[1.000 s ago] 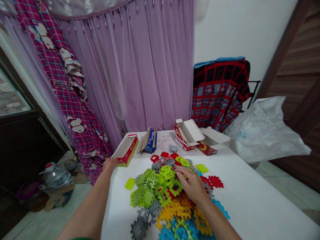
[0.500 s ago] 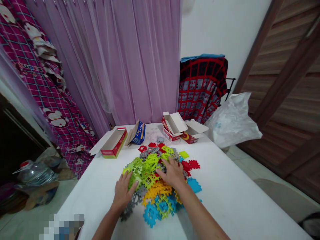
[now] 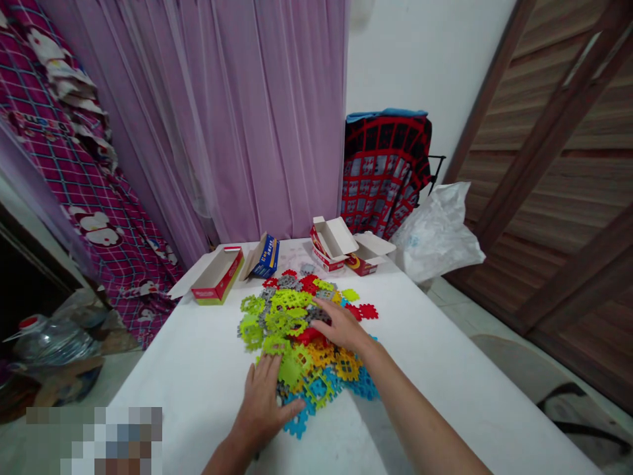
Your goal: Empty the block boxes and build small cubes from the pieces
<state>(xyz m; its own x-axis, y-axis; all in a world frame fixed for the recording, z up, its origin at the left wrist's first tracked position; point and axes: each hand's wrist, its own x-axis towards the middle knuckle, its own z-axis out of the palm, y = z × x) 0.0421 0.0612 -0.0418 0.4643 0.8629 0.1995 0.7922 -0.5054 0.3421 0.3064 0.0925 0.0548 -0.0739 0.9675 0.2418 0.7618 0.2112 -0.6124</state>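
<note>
A heap of flat, notched plastic pieces lies on the white table. Yellow-green pieces point(image 3: 287, 321) are on its left and top, orange ones point(image 3: 347, 365) at the right, blue ones point(image 3: 364, 384) at the near side. Grey and red pieces point(image 3: 368, 311) show around them. My left hand point(image 3: 264, 404), fingers spread, rests on the near left edge of the heap, its fingertips on green pieces and its thumb over a blue one. My right hand point(image 3: 341, 324) lies over the upper right of the heap with its fingers apart. Neither hand grips a piece.
Behind the heap on the table point(image 3: 445, 396) stand an open red-green box point(image 3: 217, 280), a blue box point(image 3: 267, 257) and two red-white boxes point(image 3: 329, 245). A white plastic bag point(image 3: 435, 234) is at the back right. A water bottle point(image 3: 54, 340) is down on the left.
My left hand has moved nearer and to the right, from the heap's left side to its near edge. Some green and blue pieces have shifted. The view has turned slightly right.
</note>
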